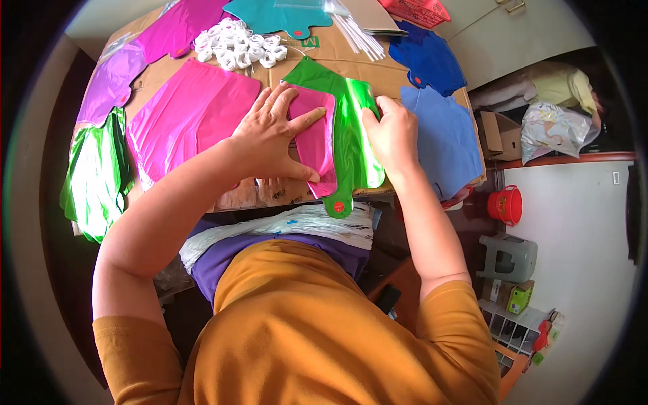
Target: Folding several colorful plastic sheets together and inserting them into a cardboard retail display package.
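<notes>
A shiny, bright-green flat foil sheet lies between the two grips, near the tabletop's close edge. It is smooth with soft creases, a pale streak of glare runs down its right part, and its upper end slants to a corner. Its rounded lower tab, bearing a round red mark, juts past that edge. A smaller, glossy pink foil piece, roughly rectangular, lies over its left side, partly beneath the left grip.

The left grip is spread wide, palm down, its index finger and thumb resting on the pink piece. The right grip is curled, thumb against the green sheet's right border; whether it pinches the foil I cannot tell.

Left of the left grip lies a broad, hot-pink foil sheet, and farther left a crinkled heap of shiny green foil. Beyond the left grip sits a pile of white string loops. Right of the right grip is a light-blue foil sheet; beyond it lie dark-blue foil and thin white sticks.
</notes>
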Action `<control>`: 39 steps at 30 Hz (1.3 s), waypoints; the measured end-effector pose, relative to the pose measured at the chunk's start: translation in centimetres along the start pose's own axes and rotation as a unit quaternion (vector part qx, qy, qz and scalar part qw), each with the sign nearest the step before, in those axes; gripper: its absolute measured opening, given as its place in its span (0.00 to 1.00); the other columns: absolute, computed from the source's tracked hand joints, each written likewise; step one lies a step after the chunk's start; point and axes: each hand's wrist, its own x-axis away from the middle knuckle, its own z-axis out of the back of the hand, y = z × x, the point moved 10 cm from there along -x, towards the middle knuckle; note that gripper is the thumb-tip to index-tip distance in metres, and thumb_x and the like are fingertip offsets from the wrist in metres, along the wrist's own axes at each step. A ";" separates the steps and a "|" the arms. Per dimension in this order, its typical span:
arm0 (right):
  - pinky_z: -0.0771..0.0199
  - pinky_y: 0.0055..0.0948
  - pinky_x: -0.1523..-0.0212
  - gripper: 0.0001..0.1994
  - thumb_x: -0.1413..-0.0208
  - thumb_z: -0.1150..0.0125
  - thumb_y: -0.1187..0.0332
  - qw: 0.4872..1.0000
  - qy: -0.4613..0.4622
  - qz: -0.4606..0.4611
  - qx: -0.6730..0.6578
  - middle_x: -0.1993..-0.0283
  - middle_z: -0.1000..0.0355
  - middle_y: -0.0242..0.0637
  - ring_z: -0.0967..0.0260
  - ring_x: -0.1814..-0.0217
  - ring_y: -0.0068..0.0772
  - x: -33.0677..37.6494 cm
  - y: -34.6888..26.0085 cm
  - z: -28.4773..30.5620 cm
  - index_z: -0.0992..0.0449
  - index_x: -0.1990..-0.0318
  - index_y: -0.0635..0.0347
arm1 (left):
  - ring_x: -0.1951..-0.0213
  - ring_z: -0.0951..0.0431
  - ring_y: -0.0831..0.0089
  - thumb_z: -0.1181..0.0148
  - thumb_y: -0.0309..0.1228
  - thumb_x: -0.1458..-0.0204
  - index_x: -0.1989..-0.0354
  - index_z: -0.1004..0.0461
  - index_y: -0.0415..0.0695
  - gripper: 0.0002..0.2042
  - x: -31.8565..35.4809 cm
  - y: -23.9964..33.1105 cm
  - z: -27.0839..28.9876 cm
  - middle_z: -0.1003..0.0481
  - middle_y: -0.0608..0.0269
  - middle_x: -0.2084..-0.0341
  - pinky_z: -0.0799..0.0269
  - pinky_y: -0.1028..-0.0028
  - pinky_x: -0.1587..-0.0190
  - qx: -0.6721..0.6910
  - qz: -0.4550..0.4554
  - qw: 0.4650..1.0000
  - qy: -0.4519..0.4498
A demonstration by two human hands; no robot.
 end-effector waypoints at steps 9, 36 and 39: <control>0.30 0.37 0.61 0.03 0.53 0.44 0.71 0.971 0.016 0.212 0.111 0.72 0.31 0.37 0.33 0.66 0.40 3.0 -7.8 -4.6 0.27 0.76 0.59 | 0.32 0.52 0.48 0.37 0.70 0.73 0.31 0.54 0.47 0.62 0.3 -0.9 -0.1 0.45 0.43 0.38 0.60 0.50 0.31 0.055 0.022 0.997 0.039; 0.30 0.41 0.44 0.14 0.48 0.39 0.65 0.966 -0.043 0.211 -0.146 0.56 0.24 0.51 0.27 0.49 0.48 2.0 -7.0 -4.5 0.22 0.60 0.68 | 0.31 0.52 0.50 0.36 0.70 0.73 0.32 0.50 0.47 0.60 0.8 -0.7 -0.4 0.45 0.47 0.38 0.58 0.50 0.31 0.018 0.006 0.998 0.057; 0.30 0.31 0.44 0.14 0.39 0.47 0.67 0.948 -0.126 0.087 -0.278 0.49 0.25 0.50 0.26 0.46 0.41 1.0 -3.9 -4.2 0.23 0.51 0.66 | 0.31 0.52 0.49 0.37 0.70 0.72 0.31 0.50 0.47 0.59 0.8 -0.6 -0.4 0.46 0.46 0.38 0.58 0.49 0.31 0.012 0.007 0.998 0.056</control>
